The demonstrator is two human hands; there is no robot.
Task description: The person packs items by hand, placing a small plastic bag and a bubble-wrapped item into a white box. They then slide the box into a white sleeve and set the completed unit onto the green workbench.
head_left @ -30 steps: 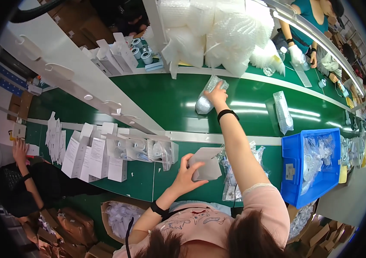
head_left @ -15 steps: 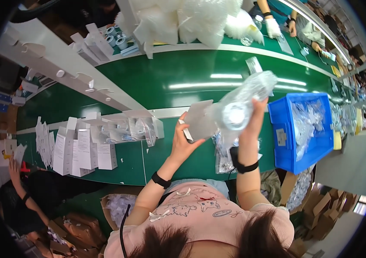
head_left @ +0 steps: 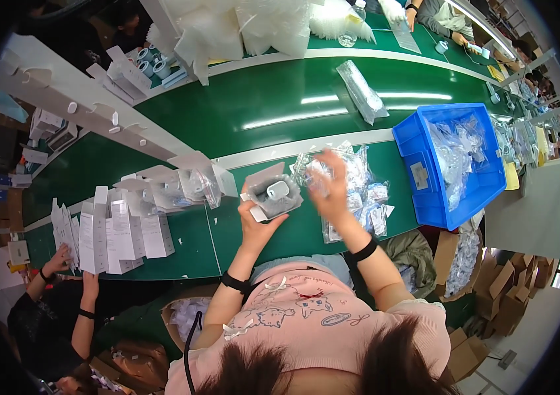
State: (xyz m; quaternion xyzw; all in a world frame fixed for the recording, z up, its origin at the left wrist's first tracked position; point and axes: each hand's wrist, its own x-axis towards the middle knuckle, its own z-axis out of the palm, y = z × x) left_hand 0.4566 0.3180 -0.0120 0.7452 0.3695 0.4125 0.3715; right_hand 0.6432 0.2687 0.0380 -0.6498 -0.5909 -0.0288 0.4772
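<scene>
My left hand (head_left: 257, 224) grips an open white carton (head_left: 271, 205) from its left and near side, its flaps standing up. Inside sits a white rounded device (head_left: 279, 190) with clear plastic wrap around it. Just right of the carton is my right hand (head_left: 330, 191), blurred, its fingers apart and nothing visible in them. It hovers at the near-left part of a pile of small clear bags (head_left: 362, 187) with white and bluish contents. Whether its fingertips touch a bag I cannot tell.
A blue bin (head_left: 435, 191) of clear bags stands to the right. Beyond the white ledge lies a wrapped item (head_left: 363, 93). Filled open cartons (head_left: 184, 187) and upright white cartons (head_left: 125, 230) line the left, where a co-worker's hands (head_left: 62, 258) touch them. A white post (head_left: 95, 108) rises behind.
The wrapped device, held up by my right hand earlier, is now inside the carton. My right hand has let go and moved toward the bag pile. A co-worker's second hand has reached the cartons.
</scene>
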